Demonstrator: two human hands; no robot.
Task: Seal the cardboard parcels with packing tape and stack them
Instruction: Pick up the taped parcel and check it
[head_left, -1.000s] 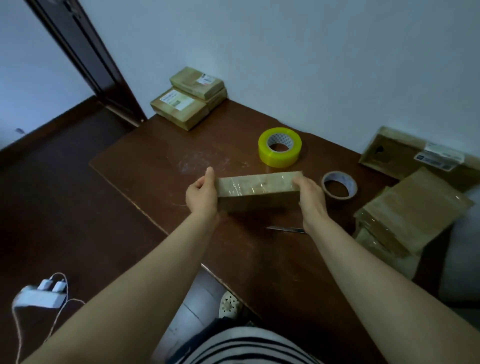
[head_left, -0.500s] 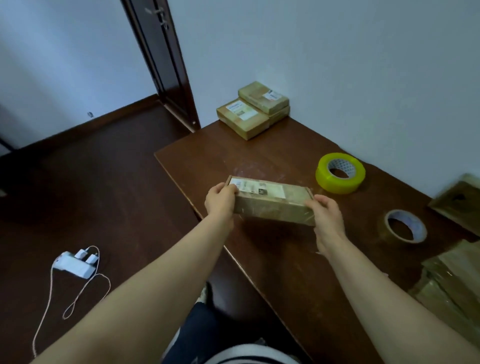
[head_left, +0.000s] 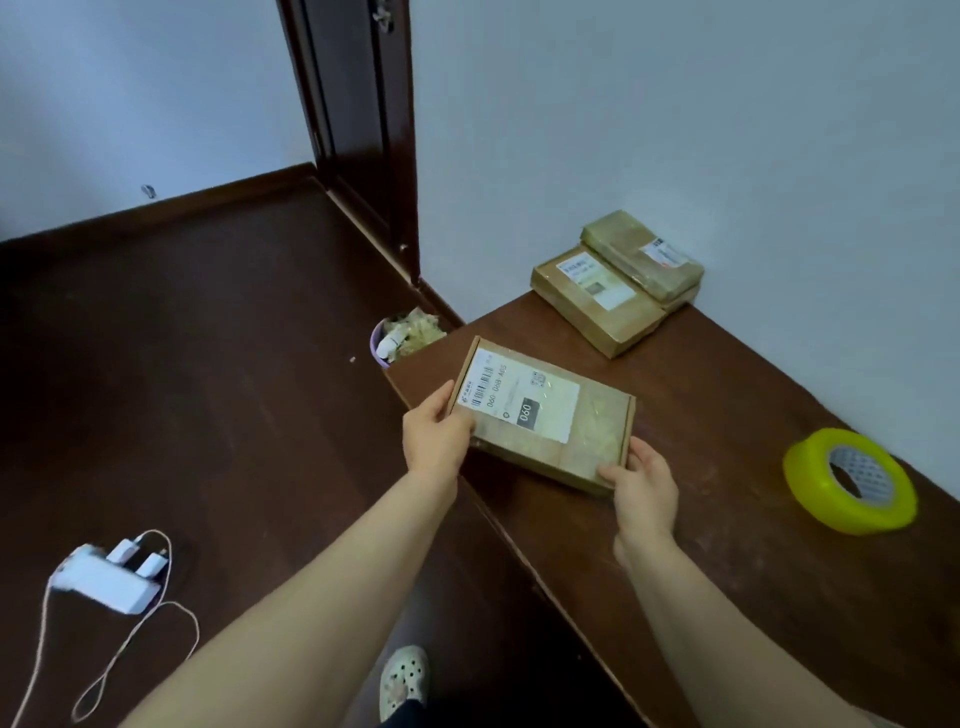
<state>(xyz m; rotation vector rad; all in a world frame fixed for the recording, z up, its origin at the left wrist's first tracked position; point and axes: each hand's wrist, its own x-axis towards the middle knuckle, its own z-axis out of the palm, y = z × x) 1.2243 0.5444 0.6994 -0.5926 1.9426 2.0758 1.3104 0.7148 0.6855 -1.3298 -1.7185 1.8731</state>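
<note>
A flat taped cardboard parcel (head_left: 566, 434) with a white shipping label on top is held above the left end of the dark wooden table (head_left: 753, 519). My left hand (head_left: 435, 439) grips its near left edge, thumb on the label. Around its near right corner curl the fingers of my right hand (head_left: 643, 480). At the table's far corner by the wall sits a stack of sealed parcels (head_left: 613, 291), a smaller one lying on a larger one. A yellow tape roll (head_left: 852, 480) lies flat at the right.
A small bin (head_left: 400, 338) full of scraps stands on the floor just past the table's left end. A white power strip (head_left: 111, 577) with plugs and cord lies on the dark floor at the left. A dark door frame (head_left: 363, 130) rises behind. My shoe (head_left: 402, 680) shows below.
The parcel has travelled left toward the stack and turned label-up. The view swung left, so the second tape roll and the pile of flat cartons on the right left the frame.
</note>
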